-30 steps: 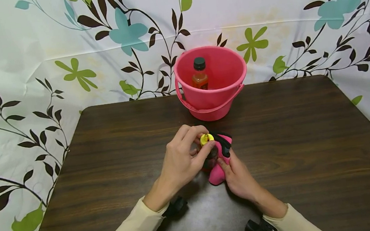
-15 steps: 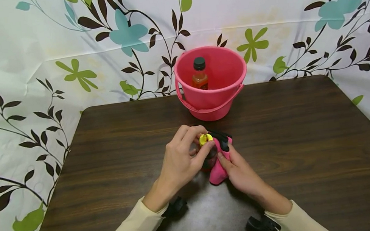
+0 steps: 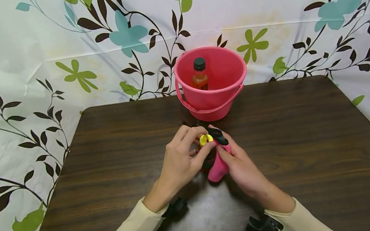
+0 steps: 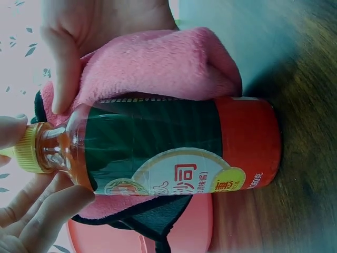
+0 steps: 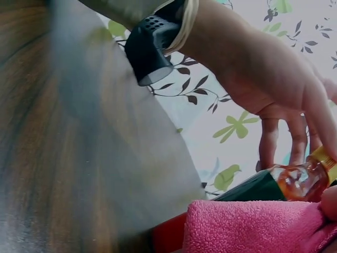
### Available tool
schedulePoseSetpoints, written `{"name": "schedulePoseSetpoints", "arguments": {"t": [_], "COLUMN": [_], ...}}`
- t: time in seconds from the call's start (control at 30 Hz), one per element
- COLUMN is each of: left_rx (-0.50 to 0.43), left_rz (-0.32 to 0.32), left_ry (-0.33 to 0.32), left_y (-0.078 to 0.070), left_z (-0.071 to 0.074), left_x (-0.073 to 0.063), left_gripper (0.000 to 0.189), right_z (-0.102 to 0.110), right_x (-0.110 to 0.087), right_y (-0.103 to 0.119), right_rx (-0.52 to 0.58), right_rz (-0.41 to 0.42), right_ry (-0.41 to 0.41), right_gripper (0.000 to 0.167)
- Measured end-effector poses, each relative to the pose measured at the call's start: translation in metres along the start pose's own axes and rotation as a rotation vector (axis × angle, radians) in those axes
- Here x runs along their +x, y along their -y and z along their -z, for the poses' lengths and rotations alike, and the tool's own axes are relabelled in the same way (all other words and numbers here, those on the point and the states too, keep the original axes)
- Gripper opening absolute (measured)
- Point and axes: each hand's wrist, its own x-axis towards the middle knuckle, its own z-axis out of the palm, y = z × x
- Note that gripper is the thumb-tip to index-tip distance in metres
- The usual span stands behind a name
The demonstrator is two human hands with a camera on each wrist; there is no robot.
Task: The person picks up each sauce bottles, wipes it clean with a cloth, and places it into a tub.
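Observation:
A ketchup-style sauce bottle (image 4: 158,139) with a green and red label stands upright on the table, mostly hidden behind the hands in the head view. My left hand (image 3: 181,159) pinches its yellow cap (image 3: 206,139) between thumb and fingers. From the right side, my right hand (image 3: 246,173) grips a pink plush cloth (image 3: 219,168) with black edging and presses it to the bottle. In the left wrist view the cloth wraps behind the bottle, leaving the label's front showing. The right thumb lies on the cloth near the bottle's shoulder.
Behind the hands, a pink bucket (image 3: 209,103) with its handle hanging down stands at the back of the dark wooden table (image 3: 310,135). Inside it is a bottle with a dark cap (image 3: 199,64) and orange-brown contents. A leaf-patterned sheet (image 3: 77,40) hangs behind the table.
My right hand has moved slightly forward along the bottle's side, and the cloth has been bunched narrower and pulled round. My left hand stays on the cap; the bucket is unmoved.

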Motion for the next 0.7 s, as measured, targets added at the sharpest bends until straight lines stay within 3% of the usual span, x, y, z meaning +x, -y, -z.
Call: {"name": "schedulePoseSetpoints", "arguments": {"t": [0.7], "left_rx": [-0.007], "left_rz": [0.0], "left_ry": [0.009], "left_y": [0.004], "left_z": [0.0], "left_x": [-0.001], "left_gripper": [0.032], "right_z": [0.01], "right_x": [-0.004], "right_y": [0.028], "right_rx": [0.171], "right_rz": [0.074], "right_ry": [0.015], "right_gripper": [0.051]}}
